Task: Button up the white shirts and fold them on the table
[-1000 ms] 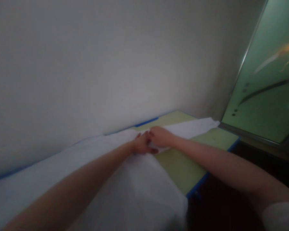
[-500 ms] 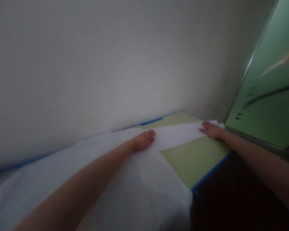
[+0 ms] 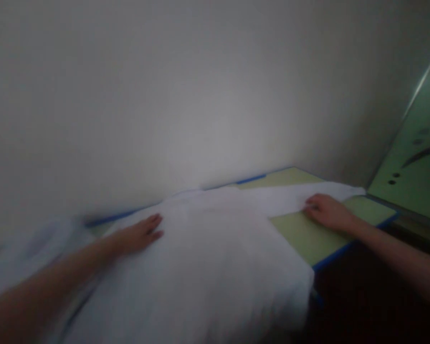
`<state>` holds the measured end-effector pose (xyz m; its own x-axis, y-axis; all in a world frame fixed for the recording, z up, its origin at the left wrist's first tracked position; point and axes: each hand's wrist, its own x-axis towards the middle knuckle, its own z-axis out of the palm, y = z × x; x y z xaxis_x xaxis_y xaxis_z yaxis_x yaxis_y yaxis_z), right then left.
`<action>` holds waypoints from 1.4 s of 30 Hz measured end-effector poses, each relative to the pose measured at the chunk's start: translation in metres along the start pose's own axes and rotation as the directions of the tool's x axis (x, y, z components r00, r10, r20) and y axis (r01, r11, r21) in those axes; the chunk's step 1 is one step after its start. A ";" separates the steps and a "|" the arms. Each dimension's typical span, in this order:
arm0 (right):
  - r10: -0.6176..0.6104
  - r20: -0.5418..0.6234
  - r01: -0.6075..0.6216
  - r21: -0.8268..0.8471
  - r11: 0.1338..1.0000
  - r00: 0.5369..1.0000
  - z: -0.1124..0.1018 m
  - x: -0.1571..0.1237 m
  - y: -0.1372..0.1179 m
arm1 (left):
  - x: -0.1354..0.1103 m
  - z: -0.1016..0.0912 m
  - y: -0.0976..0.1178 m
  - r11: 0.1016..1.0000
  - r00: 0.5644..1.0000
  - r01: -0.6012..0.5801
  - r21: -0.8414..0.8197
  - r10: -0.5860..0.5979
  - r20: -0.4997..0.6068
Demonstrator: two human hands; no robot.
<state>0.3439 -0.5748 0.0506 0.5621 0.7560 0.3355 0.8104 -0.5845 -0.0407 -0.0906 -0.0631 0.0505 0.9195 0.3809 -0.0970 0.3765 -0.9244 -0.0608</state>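
A plain pale wall (image 3: 200, 95) is seen behind a yellow-green table with blue edging (image 3: 301, 234), and a glossy green panel (image 3: 415, 167) is seen beyond the table's right end. A large white sheet of thin fabric (image 3: 215, 258) is spread over most of the table, its near edge hanging over the table's front. A narrower white strip of the same fabric (image 3: 283, 198) is stretched toward the table's far right corner. The left hand (image 3: 139, 235) is laid flat, palm down with the fingers extended and close together, on the fabric at the table's left rear. The right hand (image 3: 327, 211) is rested palm down at the strip's near edge, toward the table's right end. Its fingers are slightly curled, but whether the cloth is pinched cannot be told through the blur. The fabric is judged light, soft and limp, easily wrinkled and apt to slide on the smooth tabletop. It is best taken at an edge or corner, or held down with flat palms.
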 end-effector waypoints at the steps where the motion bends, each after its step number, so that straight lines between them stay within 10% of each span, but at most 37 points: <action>1: -0.058 0.010 0.057 0.050 0.997 0.998 -0.005 -0.014 -0.026 | -0.010 0.003 -0.005 0.999 0.999 0.036 -0.021 -0.036 0.024; 7: -0.321 0.087 0.289 0.264 0.920 0.943 -0.022 -0.098 -0.133 | -0.043 0.016 -0.002 0.997 0.996 0.083 -0.003 -0.084 -0.030; 15: -0.173 0.151 0.098 0.408 0.908 0.973 -0.018 -0.112 -0.153 | -0.091 -0.027 0.026 0.995 0.972 0.097 -0.018 -0.091 0.216; 20: -0.131 0.086 0.078 0.456 0.886 0.988 -0.022 -0.110 -0.155 | -0.088 -0.095 0.060 0.960 0.687 0.246 -0.134 -0.075 0.723; 21: -0.129 0.077 0.078 0.470 0.879 0.989 -0.023 -0.111 -0.157 | -0.075 -0.105 0.068 0.954 0.696 0.243 -0.174 -0.046 0.717; 25: -0.090 0.134 -0.006 0.591 0.807 0.987 -0.036 -0.117 -0.166 | 0.001 -0.115 0.097 0.975 0.986 -0.119 -0.186 0.137 0.090; 27: -0.055 0.171 -0.075 0.668 0.741 0.984 -0.044 -0.122 -0.171 | 0.038 -0.103 0.104 0.979 0.984 -0.155 -0.135 0.141 -0.107; 30: -0.017 0.243 -0.183 0.772 0.608 0.970 -0.053 -0.131 -0.170 | 0.073 -0.076 0.108 0.974 0.985 -0.170 -0.149 0.162 -0.065; 37: -0.236 0.543 -0.523 0.840 0.146 0.806 -0.044 -0.163 -0.169 | 0.077 -0.055 0.090 0.940 0.973 -0.170 -0.298 0.111 -0.204; 42: -0.510 0.551 -0.531 0.823 0.203 0.660 -0.021 -0.199 -0.193 | 0.065 -0.071 0.073 0.925 0.961 -0.149 -0.349 0.052 -0.272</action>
<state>0.0725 -0.6188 0.0118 0.0488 0.9597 -0.2768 0.0025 -0.2773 -0.9608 0.0041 -0.1070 0.1105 0.9337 0.3130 0.1739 0.2512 -0.9187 0.3047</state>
